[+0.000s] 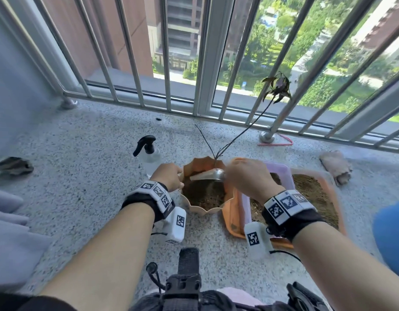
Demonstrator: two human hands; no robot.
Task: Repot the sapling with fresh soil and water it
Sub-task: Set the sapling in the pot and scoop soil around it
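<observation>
A scalloped beige pot sits on the speckled balcony floor, partly filled with dark soil. A thin sapling rises from it and leans right toward the railing, with a few dark leaves at its tip. My left hand grips the pot's left rim. My right hand holds a metal scoop tilted over the soil in the pot. To the right, a clear tub of brown soil sits in an orange tray. A clear spray bottle with a black trigger stands behind my left hand.
A metal railing runs along the far edge, its post base just behind the pot. A rolled cloth lies at far right, a dark scrap at far left, and a pink cord by the post.
</observation>
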